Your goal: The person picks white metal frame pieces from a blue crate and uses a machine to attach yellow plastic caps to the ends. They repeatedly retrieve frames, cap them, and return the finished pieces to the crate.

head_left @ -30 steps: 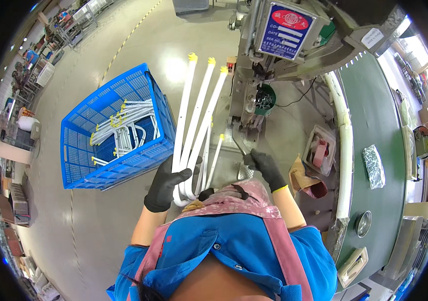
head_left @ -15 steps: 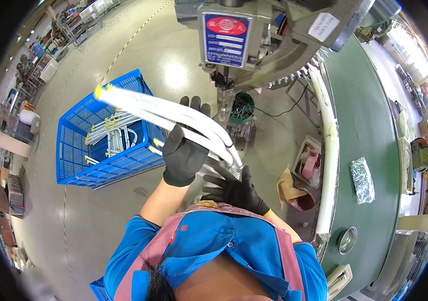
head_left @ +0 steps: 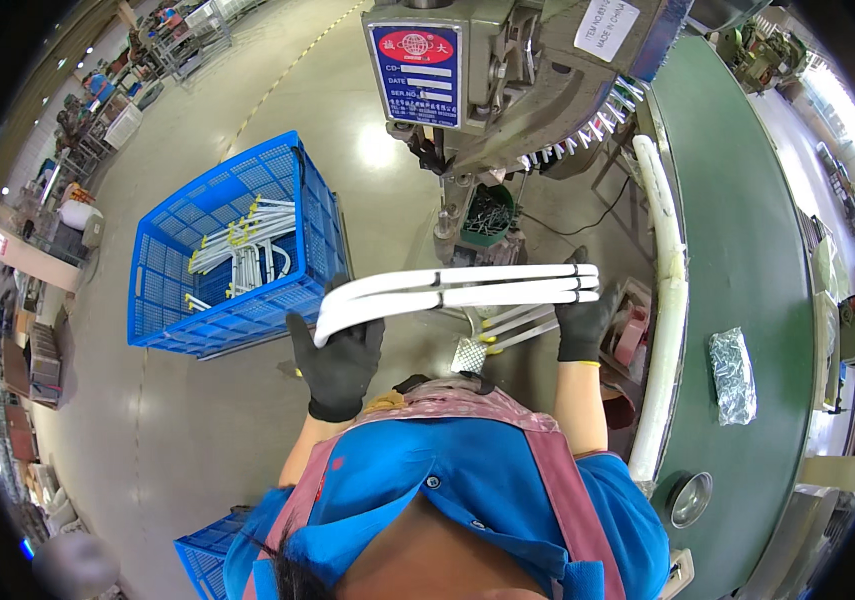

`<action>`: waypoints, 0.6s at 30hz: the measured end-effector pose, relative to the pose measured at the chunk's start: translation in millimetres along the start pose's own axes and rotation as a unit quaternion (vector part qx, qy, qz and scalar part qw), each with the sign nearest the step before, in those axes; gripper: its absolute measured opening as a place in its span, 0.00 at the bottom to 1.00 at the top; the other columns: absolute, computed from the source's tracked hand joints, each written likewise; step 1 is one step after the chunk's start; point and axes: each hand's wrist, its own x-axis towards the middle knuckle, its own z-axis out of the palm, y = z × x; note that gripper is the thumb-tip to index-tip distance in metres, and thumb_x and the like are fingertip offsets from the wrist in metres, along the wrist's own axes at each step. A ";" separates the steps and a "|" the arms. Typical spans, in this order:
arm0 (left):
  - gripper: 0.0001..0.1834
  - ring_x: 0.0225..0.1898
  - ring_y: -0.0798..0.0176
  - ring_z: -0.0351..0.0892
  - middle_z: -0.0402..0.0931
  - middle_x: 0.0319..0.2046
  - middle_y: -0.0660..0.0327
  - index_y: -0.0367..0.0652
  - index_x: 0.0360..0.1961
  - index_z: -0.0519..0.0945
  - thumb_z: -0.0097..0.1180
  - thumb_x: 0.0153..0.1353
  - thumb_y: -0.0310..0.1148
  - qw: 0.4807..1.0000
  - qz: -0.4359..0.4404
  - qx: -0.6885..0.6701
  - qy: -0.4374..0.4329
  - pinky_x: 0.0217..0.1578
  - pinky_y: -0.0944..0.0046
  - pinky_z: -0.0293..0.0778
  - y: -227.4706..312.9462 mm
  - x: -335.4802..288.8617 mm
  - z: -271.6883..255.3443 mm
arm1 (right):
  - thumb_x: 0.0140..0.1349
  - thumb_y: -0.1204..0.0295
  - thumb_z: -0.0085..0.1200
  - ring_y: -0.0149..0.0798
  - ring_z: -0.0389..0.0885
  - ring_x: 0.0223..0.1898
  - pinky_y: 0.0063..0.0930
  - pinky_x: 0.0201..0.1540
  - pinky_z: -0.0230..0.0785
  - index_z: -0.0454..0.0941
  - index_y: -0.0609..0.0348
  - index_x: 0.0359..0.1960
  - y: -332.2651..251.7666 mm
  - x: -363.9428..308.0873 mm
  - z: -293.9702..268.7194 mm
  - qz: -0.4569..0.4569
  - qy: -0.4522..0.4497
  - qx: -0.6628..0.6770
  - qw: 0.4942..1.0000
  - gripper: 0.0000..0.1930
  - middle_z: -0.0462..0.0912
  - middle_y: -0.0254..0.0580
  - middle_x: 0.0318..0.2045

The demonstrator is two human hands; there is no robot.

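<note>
A bundle of white bent tubes (head_left: pixel 507 286) with black bands lies across in front of my apron, its curved end to the left. My left hand (head_left: pixel 339 368), in a dark glove, is closed about that curved end, with some fingers behind the tubes. At the straight right end, my gloved right hand (head_left: pixel 584 325) is wrapped round the tubes, fingertips showing above them. Below, close to the apron, are more white tubes with yellow ends (head_left: pixel 527 325) and a perforated metal piece (head_left: pixel 468 355); whether they join the held bundle I cannot tell.
Ahead stands a grey-green press-like machine (head_left: pixel 507 90), with a green bucket (head_left: pixel 488 222) of small metal parts under it. A blue crate (head_left: pixel 319 232) at the left holds similar tubes. On the right runs a green table (head_left: pixel 737 250) with a bag (head_left: pixel 732 375) and a metal bowl (head_left: pixel 690 499).
The tubes have turned from pointing up-left over the crate to lying level before me, curved end now left. My right hand has moved right and up to their other end; my left slightly down.
</note>
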 end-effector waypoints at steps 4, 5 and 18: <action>0.40 0.62 0.56 0.63 0.66 0.60 0.55 0.41 0.63 0.64 0.47 0.59 0.61 0.944 -0.091 0.316 0.001 0.63 0.52 0.55 16.5 -44.2 -8.1 | 0.64 0.49 0.42 0.48 0.70 0.57 0.44 0.63 0.59 0.66 0.65 0.57 34.8 18.0 27.6 -0.027 0.066 -0.080 0.994 0.31 0.71 0.51 0.57; 0.38 0.61 0.57 0.64 0.67 0.59 0.55 0.40 0.61 0.65 0.47 0.60 0.59 0.862 -0.176 0.475 -0.027 0.63 0.54 0.56 26.3 -49.0 -3.1 | 0.64 0.50 0.44 0.46 0.71 0.54 0.43 0.61 0.60 0.69 0.61 0.53 51.4 15.4 34.8 0.018 0.025 -0.121 0.992 0.27 0.74 0.47 0.51; 0.23 0.45 0.68 0.75 0.77 0.47 0.57 0.35 0.56 0.70 0.51 0.65 0.40 0.655 -0.276 0.698 -0.088 0.47 0.66 0.70 33.3 58.4 -30.3 | 0.69 0.67 0.42 0.24 0.71 0.35 0.20 0.40 0.66 0.71 0.57 0.44 210.5 -74.0 35.9 0.401 0.083 -0.148 0.900 0.10 0.75 0.29 0.35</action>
